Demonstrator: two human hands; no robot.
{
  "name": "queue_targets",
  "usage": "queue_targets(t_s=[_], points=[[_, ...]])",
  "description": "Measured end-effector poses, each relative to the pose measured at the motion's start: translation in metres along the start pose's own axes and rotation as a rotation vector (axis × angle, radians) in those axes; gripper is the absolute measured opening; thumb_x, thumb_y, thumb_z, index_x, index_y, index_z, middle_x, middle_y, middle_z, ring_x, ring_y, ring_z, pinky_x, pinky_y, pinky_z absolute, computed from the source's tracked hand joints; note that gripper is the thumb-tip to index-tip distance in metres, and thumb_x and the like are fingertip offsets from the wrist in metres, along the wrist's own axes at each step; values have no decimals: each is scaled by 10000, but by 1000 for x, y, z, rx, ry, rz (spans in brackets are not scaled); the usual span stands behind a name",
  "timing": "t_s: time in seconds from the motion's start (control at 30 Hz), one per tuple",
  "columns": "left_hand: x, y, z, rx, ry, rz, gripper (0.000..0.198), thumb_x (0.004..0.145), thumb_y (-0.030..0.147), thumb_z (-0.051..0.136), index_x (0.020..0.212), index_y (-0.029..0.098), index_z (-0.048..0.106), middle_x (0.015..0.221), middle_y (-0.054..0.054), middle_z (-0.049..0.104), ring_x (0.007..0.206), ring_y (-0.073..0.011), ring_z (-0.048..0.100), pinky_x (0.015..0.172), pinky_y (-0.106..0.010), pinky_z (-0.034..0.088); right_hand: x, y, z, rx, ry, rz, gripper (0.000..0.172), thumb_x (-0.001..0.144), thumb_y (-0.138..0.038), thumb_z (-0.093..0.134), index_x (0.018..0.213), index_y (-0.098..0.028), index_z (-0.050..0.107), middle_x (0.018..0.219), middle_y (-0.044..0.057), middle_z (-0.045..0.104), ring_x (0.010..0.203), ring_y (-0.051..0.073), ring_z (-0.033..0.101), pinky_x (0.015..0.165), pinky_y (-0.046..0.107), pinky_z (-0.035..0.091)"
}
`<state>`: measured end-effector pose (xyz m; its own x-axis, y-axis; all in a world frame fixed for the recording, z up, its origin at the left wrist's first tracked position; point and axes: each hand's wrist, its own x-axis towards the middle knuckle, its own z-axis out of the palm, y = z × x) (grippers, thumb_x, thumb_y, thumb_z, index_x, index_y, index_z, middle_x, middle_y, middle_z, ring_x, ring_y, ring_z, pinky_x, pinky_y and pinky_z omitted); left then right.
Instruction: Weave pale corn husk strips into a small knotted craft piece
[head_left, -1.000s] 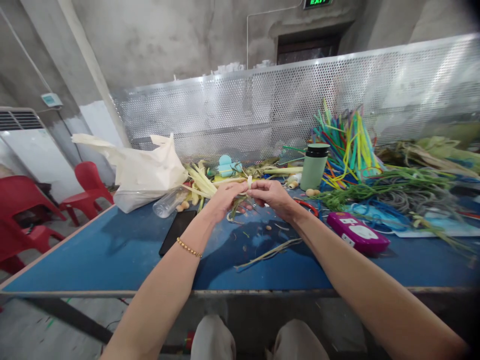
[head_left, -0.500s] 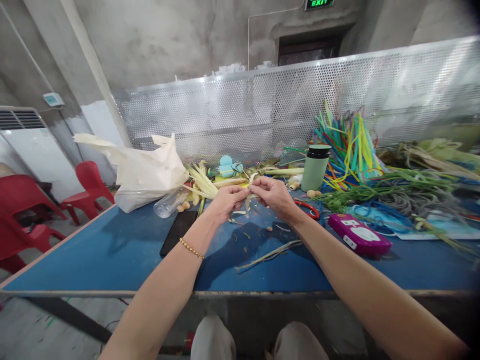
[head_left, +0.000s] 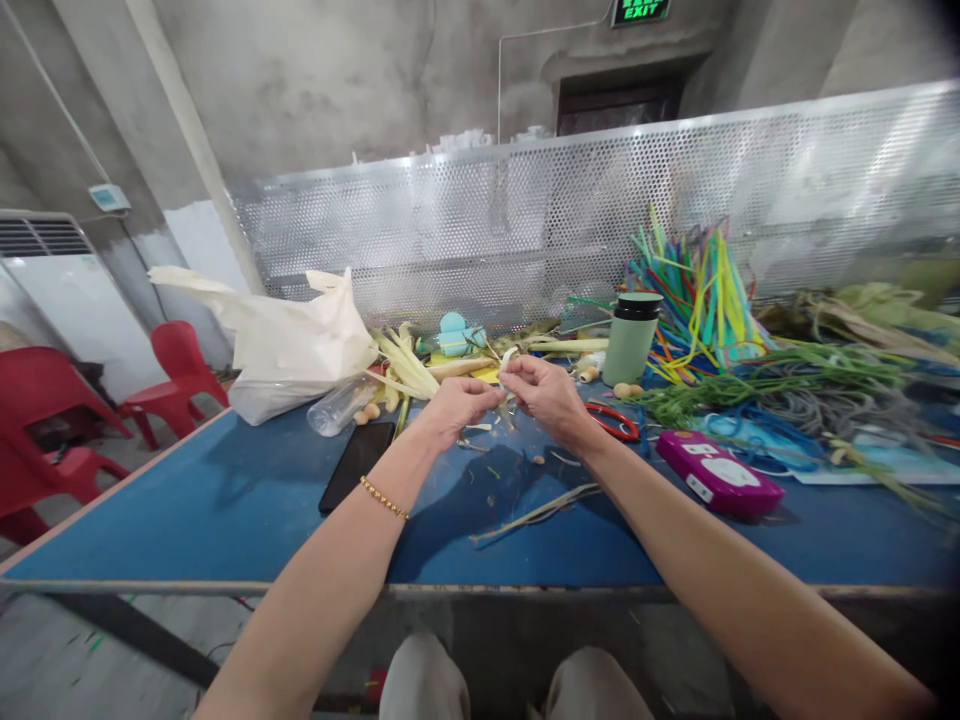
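A blue table (head_left: 225, 530) is stretching beneath both hands. Far to their left, two red chairs (head_left: 176, 370) are standing near one white air conditioner (head_left: 67, 300). Beyond the hands, one perforated panel (head_left: 412, 220) is running along the table's back, a grey wall (head_left: 337, 80) is rising behind it, and one exit sign (head_left: 641, 12) is glowing high to their right.

Left of the hands, one white bag (head_left: 292, 345) is slumping beside one clear bottle (head_left: 330, 412); two tan balls (head_left: 367, 412) are lying next to the bottle, and one black slab (head_left: 356, 470) is lying nearer the person. The left hand (head_left: 461, 410) is keeping its fingers narrow; whether they are gripping anything, I cannot tell. The right hand (head_left: 547, 395) is pinching one pale strip (head_left: 507, 358), which is curling up from its fingertips between the hands. Just right of that hand, one green cup (head_left: 631, 345) is standing upright, and one purple box (head_left: 720, 472) is lying farther right.
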<state>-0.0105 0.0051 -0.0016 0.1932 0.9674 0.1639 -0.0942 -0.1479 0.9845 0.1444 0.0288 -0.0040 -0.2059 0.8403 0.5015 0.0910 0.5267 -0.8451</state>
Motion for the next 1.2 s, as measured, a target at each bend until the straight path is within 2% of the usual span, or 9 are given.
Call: queue_targets(t_s=[0.17, 0.27, 0.47, 0.53, 0.6, 0.67, 0.8, 0.9, 1.2], points=[[0, 0, -2, -23, -115, -12, 283, 705, 343, 790, 707, 92, 659, 586, 5, 521, 442, -18, 309, 453, -214, 165, 1, -2, -1, -21, -16, 0, 272, 749, -453, 670, 826, -205, 588, 576, -47, 511, 501, 114, 448, 517, 256, 396], [1, -2, -5, -8, -147, -15, 279, 719, 337, 784, 741, 81, 675, 631, -30, 583, 445, -21, 334, 452, -212, 191, 4, 0, -4, -150, -9, -72, 231, 785, -429, 626, 827, -202, 606, 579, -31, 525, 539, 138, 483, 569, 277, 429], [7, -3, -10, -80, 8, 99, 290, 736, 318, 775, 641, 100, 610, 585, -8, 545, 431, -17, 293, 440, -208, 175, 5, -4, -17, -510, 285, -289, 204, 841, -361, 570, 761, -186, 637, 796, 78, 671, 758, 198, 590, 685, 294, 439], [8, -3, -10, -68, 44, 132, 305, 749, 332, 762, 625, 107, 597, 544, 12, 498, 427, -24, 288, 442, -209, 176, 2, -7, -14, -499, 166, -220, 281, 859, -395, 560, 689, -183, 632, 659, 51, 638, 642, 176, 577, 607, 278, 421], [8, -3, -10, -44, 64, 149, 311, 753, 348, 755, 623, 114, 596, 505, 30, 450, 430, -34, 298, 448, -209, 187, -1, -8, -8, -421, -4, -111, 320, 858, -446, 564, 706, -179, 655, 552, 17, 595, 512, 153, 545, 514, 266, 398], [8, -3, -10, -36, 58, 152, 312, 747, 366, 753, 634, 118, 602, 489, 39, 424, 437, -43, 306, 454, -210, 194, -4, -7, -2, -300, -96, -5, 324, 825, -484, 594, 734, -177, 648, 489, -11, 559, 405, 133, 495, 428, 256, 370], [7, -3, -8, -75, -20, 113, 349, 663, 411, 812, 698, 112, 634, 544, 33, 458, 467, -43, 326, 463, -211, 193, -5, -5, 3, -134, -86, 70, 282, 771, -457, 633, 703, -192, 562, 444, -39, 524, 336, 108, 440, 347, 232, 341], [5, -3, -7, -55, -4, 125, 384, 580, 389, 866, 737, 107, 657, 544, 47, 458, 471, -36, 304, 470, -212, 194, -5, -5, 1, -129, -105, 72, 253, 766, -431, 626, 710, -197, 547, 425, -47, 509, 328, 108, 446, 329, 223, 344], [6, -6, -6, 29, 51, 179, 397, 645, 445, 811, 601, 136, 566, 470, 51, 412, 454, -49, 310, 469, -221, 186, -5, -2, 7, -150, -107, 35, 258, 803, -427, 601, 706, -216, 488, 460, -44, 537, 346, 102, 471, 343, 216, 361]])
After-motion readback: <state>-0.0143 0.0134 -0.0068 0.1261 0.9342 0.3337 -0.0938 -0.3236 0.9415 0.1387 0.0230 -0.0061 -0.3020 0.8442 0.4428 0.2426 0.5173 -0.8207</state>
